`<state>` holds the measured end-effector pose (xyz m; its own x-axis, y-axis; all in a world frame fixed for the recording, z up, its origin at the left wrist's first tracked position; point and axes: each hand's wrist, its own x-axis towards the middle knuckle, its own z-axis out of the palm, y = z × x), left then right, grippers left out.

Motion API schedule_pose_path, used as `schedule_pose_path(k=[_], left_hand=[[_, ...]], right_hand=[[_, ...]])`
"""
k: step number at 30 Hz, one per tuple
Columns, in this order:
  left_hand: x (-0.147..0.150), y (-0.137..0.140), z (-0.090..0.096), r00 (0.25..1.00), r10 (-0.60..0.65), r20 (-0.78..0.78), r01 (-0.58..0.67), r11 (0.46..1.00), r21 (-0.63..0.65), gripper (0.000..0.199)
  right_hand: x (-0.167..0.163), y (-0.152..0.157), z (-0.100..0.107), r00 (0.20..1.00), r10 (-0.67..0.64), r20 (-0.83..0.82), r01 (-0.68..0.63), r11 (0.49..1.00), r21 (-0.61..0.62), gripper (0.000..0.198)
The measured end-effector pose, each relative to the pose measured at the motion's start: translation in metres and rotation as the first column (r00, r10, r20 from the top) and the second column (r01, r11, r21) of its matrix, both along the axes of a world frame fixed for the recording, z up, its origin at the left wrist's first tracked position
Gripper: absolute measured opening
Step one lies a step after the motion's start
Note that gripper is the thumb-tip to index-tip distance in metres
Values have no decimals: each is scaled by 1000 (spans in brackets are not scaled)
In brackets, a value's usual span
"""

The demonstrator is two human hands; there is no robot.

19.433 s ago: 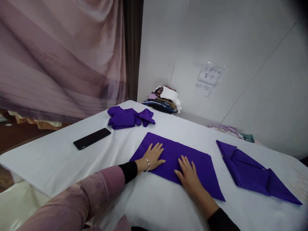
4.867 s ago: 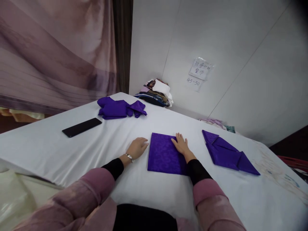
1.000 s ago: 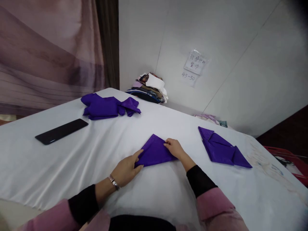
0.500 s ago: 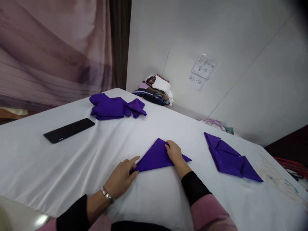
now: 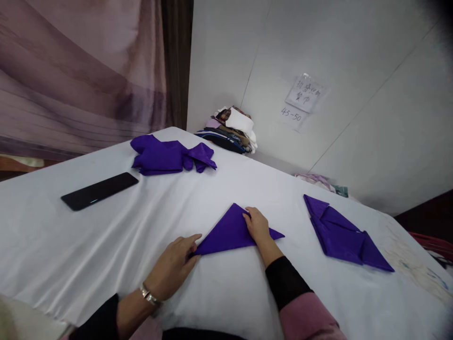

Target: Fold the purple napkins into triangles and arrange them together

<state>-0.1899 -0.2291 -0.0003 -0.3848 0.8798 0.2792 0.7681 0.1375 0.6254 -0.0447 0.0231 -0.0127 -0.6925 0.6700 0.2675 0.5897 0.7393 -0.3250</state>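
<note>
A purple cloth napkin (image 5: 224, 231), folded into a triangle, lies on the white-covered table in front of me. At its left corner, my left hand (image 5: 173, 264) has the tip between the thumb and curled fingers, with the index finger stretched out above. My right hand (image 5: 257, 225) rests on the right part of the napkin, fingers bent and closed on its upper right edge. A pointed end of the cloth sticks out to the right beyond that wrist. The right hand's thumb and part of the cloth beneath it are hidden.
Another folded purple napkin (image 5: 343, 233) lies at the right. Bunched purple cloth (image 5: 163, 156) sits at the back left, behind a black phone-like slab (image 5: 101, 190). A pile of clothes (image 5: 230, 130) stands beyond the table's far edge, by the wall with a paper sign (image 5: 302, 94).
My left hand has drawn slightly left and down with the napkin's left corner. My right hand stays at about the same spot on the cloth. The view has shifted a little.
</note>
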Motion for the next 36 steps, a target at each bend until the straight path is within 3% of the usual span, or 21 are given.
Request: schedule_pose_path(k=[23, 29, 32, 36], left_hand=[[-7, -7, -3, 974, 9, -226, 7, 998, 70, 28], [-9, -4, 13, 973, -15, -231, -1, 998, -68, 22], [-3, 12, 35, 960, -88, -266, 67, 994, -86, 23], [20, 66, 50, 911, -280, -304, 265, 960, -91, 33]], right_hand=[[4, -7, 3, 997, 6, 76, -8, 999, 31, 34], [3, -9, 5, 993, -7, 115, 1, 999, 50, 35], [2, -10, 7, 992, -11, 129, 4, 998, 56, 35], [2, -12, 11, 990, -25, 137, 16, 998, 63, 37]])
